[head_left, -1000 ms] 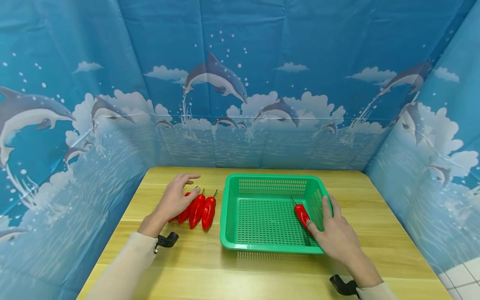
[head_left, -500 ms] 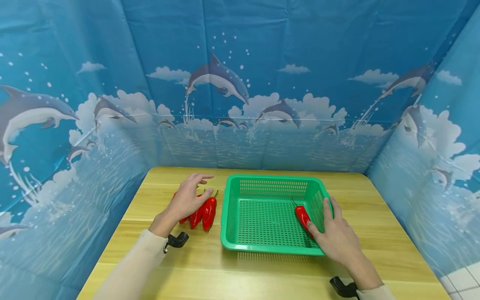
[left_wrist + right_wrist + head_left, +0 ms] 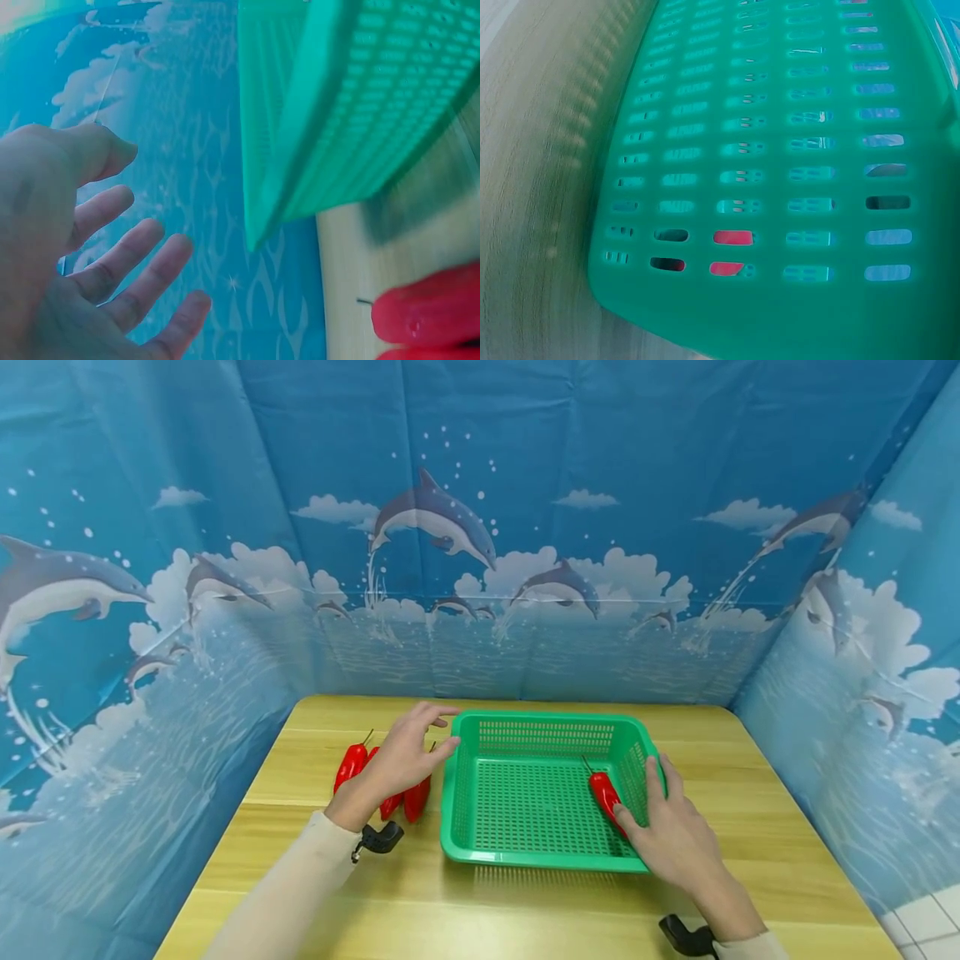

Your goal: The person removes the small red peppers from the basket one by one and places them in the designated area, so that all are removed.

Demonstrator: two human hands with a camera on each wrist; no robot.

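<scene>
A green plastic basket [image 3: 540,857] with slotted walls stands on the table. My right hand [image 3: 675,835] holds its right rim, thumb on the inner side and fingers over the outside. Inside, one red chili pepper [image 3: 603,790] lies along the right wall, close to that thumb. My left hand [image 3: 407,755] hovers over several red chili peppers [image 3: 349,765], its fingertips by the basket's back left corner. In the left wrist view its spread fingers [image 3: 142,262] hold nothing and appear apart from the basket. The right wrist view shows only the basket's outer wall [image 3: 705,315]; the hand is hidden there.
The wooden table [image 3: 517,918] extends in front of the basket and to its right. A blue dolphin-print curtain [image 3: 525,643] closes off the back and both sides. Black straps with camera mounts [image 3: 382,837] sit on both wrists.
My left hand has moved right across the peppers to the basket's left corner, uncovering the leftmost pepper. My right hand and the basket have stayed in place.
</scene>
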